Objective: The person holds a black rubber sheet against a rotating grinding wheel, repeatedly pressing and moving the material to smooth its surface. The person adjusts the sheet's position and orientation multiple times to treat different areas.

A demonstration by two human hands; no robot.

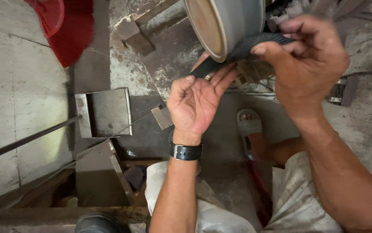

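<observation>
Far left, we note a red broom at the top edge, over the concrete floor. A thin rod runs up from the left edge toward a bent metal tray lying flat on the floor; a steel plate sits just below it.

Centre: our left hand is palm up, fingers loosely spread, a ring on one of them and a black watch at the wrist. Its fingertips touch the lower end of a black ribbed belt; we cannot tell whether they grip it. The belt runs up under the rim of a grey wheel, held at the top of view with its tan face turned left.

Right: our right hand is curled, pinching the belt's upper end between thumb and fingers, just beside the wheel. Below, a sandalled foot rests on the floor.
</observation>
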